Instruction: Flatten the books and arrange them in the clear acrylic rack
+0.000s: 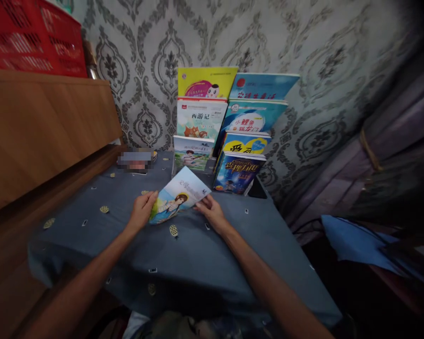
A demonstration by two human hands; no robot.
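Note:
Between both hands a thin book with a pale blue cover and a drawn figure is held tilted above the table. My left hand pinches its left edge, thumb on the cover. At the lower right corner, my right hand grips it with the fingers partly behind the cover. Just beyond stand books in stepped rows: a book with a guitar player on its cover, a white book, a yellow book, and on the right a dark blue book below several others.
A blue-grey patterned cloth covers the table. Toward its back left lies a small stack of books, partly blurred. A wooden cabinet with a red basket on top borders the left side. Curtains hang at right.

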